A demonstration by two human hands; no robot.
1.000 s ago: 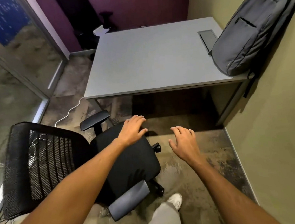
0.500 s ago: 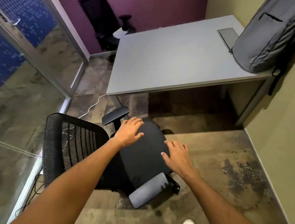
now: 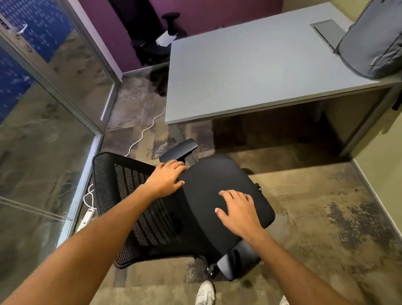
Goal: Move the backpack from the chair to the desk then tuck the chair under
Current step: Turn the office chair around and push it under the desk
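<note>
Both hands now flat on chair (image 3: pixel 222 187) seat, fingers spread; backpack (image 3: pixel 379 39) on desk (image 3: pixel 248 70).

L hand (image 3: pixel 166 181) + R hand (image 3: pixel 239 211) flat on chair (image 3: pixel 221 175) | backpack (image 3: pixel 379 39) on desk (image 3: pixel 248 70)

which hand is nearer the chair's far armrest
Left. The left hand lies at the seat's back corner, right below the far armrest; the right hand rests flat on the seat's near side.
</note>
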